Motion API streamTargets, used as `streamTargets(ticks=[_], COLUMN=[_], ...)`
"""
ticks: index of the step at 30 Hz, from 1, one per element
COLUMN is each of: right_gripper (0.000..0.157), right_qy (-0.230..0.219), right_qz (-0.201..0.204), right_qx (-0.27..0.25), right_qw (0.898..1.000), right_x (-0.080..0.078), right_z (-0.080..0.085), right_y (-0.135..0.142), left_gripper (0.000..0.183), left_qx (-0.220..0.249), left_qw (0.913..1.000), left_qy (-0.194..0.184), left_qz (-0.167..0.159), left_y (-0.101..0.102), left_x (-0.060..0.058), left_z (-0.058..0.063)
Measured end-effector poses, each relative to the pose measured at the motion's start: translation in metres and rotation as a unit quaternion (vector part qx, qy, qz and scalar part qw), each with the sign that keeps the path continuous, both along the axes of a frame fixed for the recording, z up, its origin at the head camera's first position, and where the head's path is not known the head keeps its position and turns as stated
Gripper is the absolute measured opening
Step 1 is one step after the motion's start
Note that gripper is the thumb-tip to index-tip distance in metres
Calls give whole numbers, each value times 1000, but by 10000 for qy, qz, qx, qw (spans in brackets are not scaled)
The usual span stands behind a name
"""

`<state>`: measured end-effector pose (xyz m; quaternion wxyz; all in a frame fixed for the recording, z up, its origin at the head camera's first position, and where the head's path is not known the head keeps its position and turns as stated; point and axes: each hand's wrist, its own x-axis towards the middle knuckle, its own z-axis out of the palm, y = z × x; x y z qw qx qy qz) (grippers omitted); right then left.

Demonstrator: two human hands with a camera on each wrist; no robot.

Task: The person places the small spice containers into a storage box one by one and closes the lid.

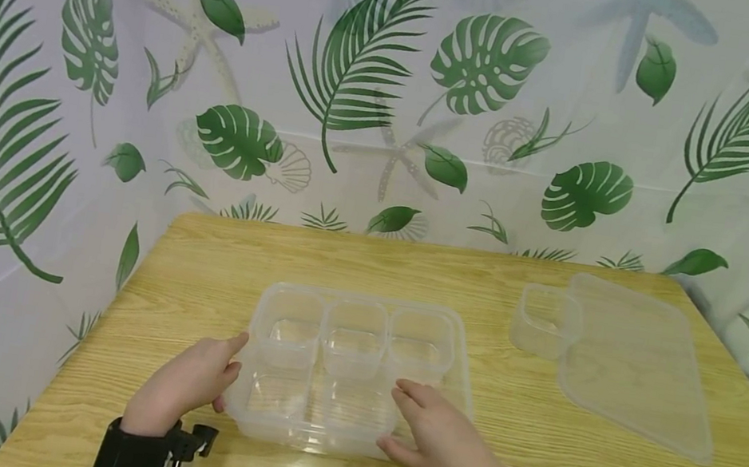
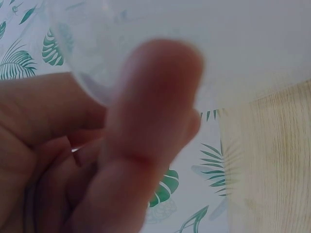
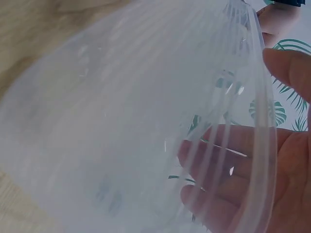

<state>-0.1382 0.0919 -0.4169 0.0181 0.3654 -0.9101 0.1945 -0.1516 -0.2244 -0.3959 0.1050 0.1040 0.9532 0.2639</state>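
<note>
A large clear plastic container stands on the table with small clear boxes inside, three along the back and two in front. At its left side is my left hand, fingertips right at the wall; in the left wrist view the thumb lies before the translucent plastic. My right hand reaches over the front right corner with fingers extended, hiding that part. Through the ridged plastic in the right wrist view, the right fingers show, while the thumb is beside the rim.
On the right of the wooden table lies a flat translucent lid. Another small clear box stands against the lid's left edge. A leaf-printed cloth hangs behind the table and along its sides.
</note>
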Motion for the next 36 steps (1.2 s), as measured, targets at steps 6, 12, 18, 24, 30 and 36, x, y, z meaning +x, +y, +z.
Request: streamTargets(ticks=[6,12,18,24,30,36], right_gripper=[60,60,61,61,64,63], right_qy=[56,0,-40,-43,5,356], right_qz=[103,105,158,144,173,126], right_qx=[2,77,125,180,150,-93], right_qw=[9999,9999,9998,9997,9997,9992], right_x=[0,0,0,0,2,3], right_z=[-2,-3,-3,-3,0,12], right_y=[-4,-7,-11,-13,-10,1], left_gripper=[47,47,48,48,48,48], left_qx=[14,62,27,9,22,-56], left_qw=[10000,10000,10000,10000,10000,10000], left_qy=[-23,4,-5,-42,10,-31], left_qz=[35,18,15,22,4,-31], left_y=[0,0,1,0,1,0], left_x=[0,1,0,0,0,0], left_z=[0,0,0,0,-1,0])
